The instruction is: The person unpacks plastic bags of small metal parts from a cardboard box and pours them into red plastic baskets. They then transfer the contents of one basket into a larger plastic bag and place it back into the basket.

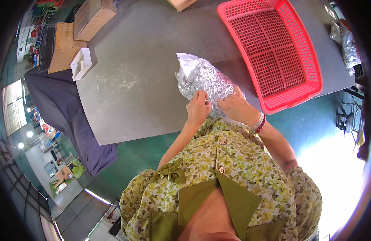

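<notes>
Pinching the lower end of the clear bag [203, 76] of silvery pieces, I hold the left hand [198, 107] and right hand [238, 108] close together. The bag lies mid-frame by the bench [125, 106] edge, a red basket [290, 101] upper right.

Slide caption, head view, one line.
Left hand and right hand grip a clear bag of silvery parts at a grey table, red basket at right.

1 clear plastic bag [189, 64], glossy, crinkled, bulging with many small silvery pieces [211, 82], their exact shape too fine to tell. Bag lies slanted on gray table [133, 104], at near edge; 1 pointed corner at far left, near end narrowed, partly hidden.
</notes>
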`<state>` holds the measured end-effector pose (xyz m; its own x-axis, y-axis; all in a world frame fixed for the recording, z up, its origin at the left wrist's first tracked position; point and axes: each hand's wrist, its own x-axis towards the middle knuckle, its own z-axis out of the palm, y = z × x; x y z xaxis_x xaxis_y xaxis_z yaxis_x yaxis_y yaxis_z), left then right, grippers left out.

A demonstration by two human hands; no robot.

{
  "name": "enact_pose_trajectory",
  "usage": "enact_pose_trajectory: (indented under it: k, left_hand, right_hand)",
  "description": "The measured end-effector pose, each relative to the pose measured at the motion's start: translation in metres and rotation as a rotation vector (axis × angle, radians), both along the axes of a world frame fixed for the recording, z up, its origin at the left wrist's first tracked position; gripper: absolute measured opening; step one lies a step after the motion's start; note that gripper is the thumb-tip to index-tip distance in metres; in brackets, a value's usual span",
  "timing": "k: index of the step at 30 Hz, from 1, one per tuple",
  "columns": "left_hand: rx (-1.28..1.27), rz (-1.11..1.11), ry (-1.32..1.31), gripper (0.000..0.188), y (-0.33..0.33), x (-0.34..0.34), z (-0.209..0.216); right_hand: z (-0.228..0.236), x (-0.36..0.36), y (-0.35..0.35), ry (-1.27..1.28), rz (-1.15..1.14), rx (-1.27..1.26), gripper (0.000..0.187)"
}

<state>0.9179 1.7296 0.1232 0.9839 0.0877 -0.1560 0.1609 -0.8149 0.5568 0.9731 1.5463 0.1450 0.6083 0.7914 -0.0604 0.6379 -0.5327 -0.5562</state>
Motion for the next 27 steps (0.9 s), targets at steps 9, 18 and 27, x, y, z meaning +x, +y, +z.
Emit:
enact_pose_trajectory:
  k: [9,18,27]
  left_hand:
    - [-0.047,-0.122,0.306,0.053,0.046,0.056,0.054]
    - [0.305,-0.22,-0.075,0.034,0.037,0.099,-0.004]
    - [0.186,-0.107,0.194,0.037,0.013,0.023,0.038]
  right_hand:
    - [-0.009,-0.011,0.001,-0.082,-0.03,0.099,0.002]
    - [-0.023,-0.004,0.002,-0.1,-0.087,0.179,0.01]
    - [-0.018,0.024,0.008,-0.189,-0.101,0.256,0.014]
